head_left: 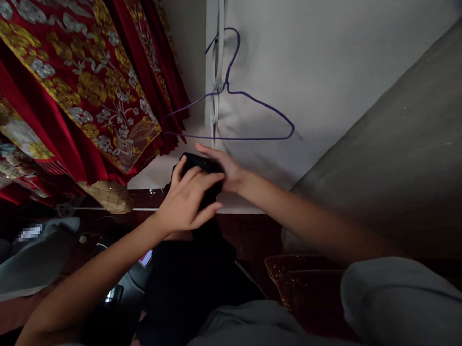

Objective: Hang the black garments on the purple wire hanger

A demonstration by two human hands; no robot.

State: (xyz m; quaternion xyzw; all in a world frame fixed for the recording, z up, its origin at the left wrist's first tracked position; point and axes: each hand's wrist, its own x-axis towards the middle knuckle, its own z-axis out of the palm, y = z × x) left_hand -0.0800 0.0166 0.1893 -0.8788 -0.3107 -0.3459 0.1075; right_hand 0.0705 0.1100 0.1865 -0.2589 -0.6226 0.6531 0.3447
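Both of my hands are raised in front of me on a black garment [197, 276] that hangs down from them toward my lap. My left hand [188, 200] lies over the bunched top of the cloth, fingers curled around it. My right hand [223, 171] grips the same bunched top from behind, fingers pointing left. Just above my hands a purple wire hanger [247, 118] hangs on the white wall, its hook caught on a white vertical pipe [215, 66].
A red curtain [77, 77] with gold and silver flowers fills the upper left. A grey slanted surface [398, 150] rises on the right. Below are dark red floor tiles [253, 238], a grey cloth [32, 263] at left and my grey-clad knees.
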